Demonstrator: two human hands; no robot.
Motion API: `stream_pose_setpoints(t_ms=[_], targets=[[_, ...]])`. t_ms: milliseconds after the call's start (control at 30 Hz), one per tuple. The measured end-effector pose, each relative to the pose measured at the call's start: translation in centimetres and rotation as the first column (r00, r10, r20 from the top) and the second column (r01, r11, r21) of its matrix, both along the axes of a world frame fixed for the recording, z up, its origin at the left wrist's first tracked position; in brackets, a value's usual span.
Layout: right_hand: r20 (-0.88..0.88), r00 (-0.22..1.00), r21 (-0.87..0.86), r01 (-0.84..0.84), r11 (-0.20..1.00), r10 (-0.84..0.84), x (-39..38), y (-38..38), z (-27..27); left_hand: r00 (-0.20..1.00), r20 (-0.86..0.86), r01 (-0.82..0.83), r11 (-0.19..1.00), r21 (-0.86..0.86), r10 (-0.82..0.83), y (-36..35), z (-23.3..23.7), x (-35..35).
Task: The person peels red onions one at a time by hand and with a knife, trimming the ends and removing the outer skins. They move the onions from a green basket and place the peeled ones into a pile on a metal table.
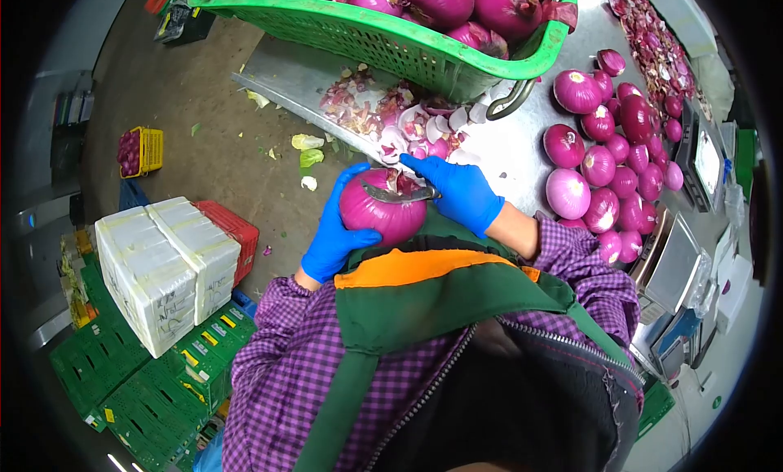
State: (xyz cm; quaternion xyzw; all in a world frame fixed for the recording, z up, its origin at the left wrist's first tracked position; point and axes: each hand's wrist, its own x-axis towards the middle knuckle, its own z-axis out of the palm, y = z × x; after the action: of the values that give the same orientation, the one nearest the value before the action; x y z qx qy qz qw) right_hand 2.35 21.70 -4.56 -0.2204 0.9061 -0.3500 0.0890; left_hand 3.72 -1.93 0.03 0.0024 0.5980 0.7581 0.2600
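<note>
A large red onion rests in my left hand, whose blue-gloved fingers and thumb wrap its left side. My right hand, also in a blue glove, is closed on the handle of a small curved knife. The blade lies across the onion's top, by the dry neck. Just beyond my hands, cut pieces and loose skins lie on the metal table. Several peeled red onions are grouped on the table to the right.
A green crate full of onions stands on the table ahead. More skins lie at the far right, near a scale. On the left are a white foam box, green crates and a yellow basket.
</note>
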Motion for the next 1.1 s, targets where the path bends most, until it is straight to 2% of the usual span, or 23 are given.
stream_pose_setpoints(t_ms=[167, 233, 267, 300, 333, 367, 400, 433, 467, 500, 533, 567, 600, 667, 700, 733, 767, 800, 867, 933, 1100], targets=[[-0.073, 0.997, -0.071, 0.021, 0.997, -0.027, -0.2, -0.3, -1.0, 1.000, -0.011, 0.024, 0.999, -0.033, -0.025, -0.5, -0.9, 0.2], [-0.019, 0.982, -0.413, 0.164, 0.896, -0.189, -1.0, 0.6, -0.5, 1.000, 0.009, 0.017, 1.000, -0.014, -0.017, -0.8, -0.9, 0.9], [0.268, 0.901, -0.037, 0.362, 0.931, -0.340, 0.0, 3.0, -6.7, 0.998, -0.058, 0.012, 1.000, -0.003, -0.013, -1.3, -1.4, 1.6], [0.191, 0.937, -0.043, 0.307, 0.951, -0.294, -0.4, 2.9, -6.0, 0.990, -0.138, -0.006, 1.000, 0.012, 0.008, -1.4, -1.8, 1.3], [0.133, 0.959, -0.039, 0.259, 0.965, -0.251, 0.5, 2.7, -4.7, 0.991, -0.136, -0.012, 1.000, 0.010, 0.014, -1.2, -1.8, 1.1], [0.234, 0.939, -0.229, 0.306, 0.924, -0.253, 0.4, 1.6, -4.0, 0.993, -0.028, -0.111, 0.993, 0.030, 0.112, -1.2, -1.3, 1.9], [0.339, 0.923, -0.513, 0.344, 0.786, -0.182, 0.3, 0.4, -3.5, 0.978, 0.055, -0.205, 0.978, 0.049, 0.202, -1.0, -1.0, 1.6], [0.522, 0.852, -0.543, 0.360, 0.759, -0.031, -0.9, 0.2, -1.4, 0.980, 0.042, -0.200, 0.975, 0.101, 0.196, -1.2, -0.6, 1.5], [0.678, 0.722, -0.561, 0.391, 0.730, 0.134, -1.3, 0.0, 1.1, 0.980, 0.043, -0.198, 0.975, 0.098, 0.194, -1.5, -0.5, 1.6], [0.680, 0.721, -0.562, 0.394, 0.728, 0.134, -1.7, -0.5, 2.1, 0.950, 0.161, -0.300, 0.927, 0.226, 0.268, -1.9, -0.4, 1.7], [0.681, 0.694, -0.622, 0.379, 0.685, 0.235, -2.3, -1.0, 2.8, 0.905, 0.283, -0.405, 0.849, 0.339, 0.319, -2.3, -0.3, 1.5], [0.675, 0.658, -0.675, 0.369, 0.639, 0.334, -2.7, -1.4, 3.1, 0.911, 0.371, -0.339, 0.836, 0.432, 0.178, -3.2, -0.2, 1.2], [0.678, 0.655, -0.671, 0.368, 0.644, 0.333, -3.1, -2.0, 3.0, 0.910, 0.374, -0.344, 0.832, 0.436, 0.180, -4.2, -1.1, 1.3], [0.512, 0.827, -0.634, 0.180, 0.752, 0.234, -3.9, -3.3, 1.7, 0.877, 0.480, -0.199, 0.923, 0.330, 0.017, -6.0, -3.6, 1.6], [0.255, 0.961, -0.665, 0.097, 0.741, 0.103, -3.9, -4.0, -0.5, 0.887, 0.460, -0.178, 0.949, 0.259, 0.041, -5.4, -2.4, 1.0], [0.250, 0.962, -0.665, 0.092, 0.741, 0.105, -4.0, -3.8, 0.7, 0.889, 0.456, -0.179, 0.949, 0.261, 0.042, -4.5, -1.5, 0.6], [0.257, 0.966, -0.452, 0.122, 0.884, -0.002, -3.4, -3.0, 2.2, 0.934, 0.349, -0.168, 0.958, 0.232, 0.079, -3.5, -0.7, 0.5], [0.238, 0.965, -0.209, 0.161, 0.964, -0.110, -2.6, -2.4, 3.1, 0.965, 0.239, -0.160, 0.966, 0.202, 0.109, -2.5, 0.0, 0.4], [0.212, 0.971, -0.241, 0.163, 0.957, -0.112, -0.9, -1.8, 2.9, 0.963, 0.219, -0.189, 0.972, 0.144, 0.155, -1.2, 0.5, 0.4], [-0.011, 0.998, -0.100, 0.064, 0.993, -0.066, -0.1, -1.5, 2.9, 0.971, 0.088, -0.225, 0.974, 0.034, 0.222, -0.7, 0.0, 0.4], [0.008, 0.999, -0.081, 0.052, 0.995, -0.052, -0.2, -1.9, 2.1, 0.984, -0.054, -0.172, 0.983, -0.062, 0.169, -0.5, 0.1, 0.0]])
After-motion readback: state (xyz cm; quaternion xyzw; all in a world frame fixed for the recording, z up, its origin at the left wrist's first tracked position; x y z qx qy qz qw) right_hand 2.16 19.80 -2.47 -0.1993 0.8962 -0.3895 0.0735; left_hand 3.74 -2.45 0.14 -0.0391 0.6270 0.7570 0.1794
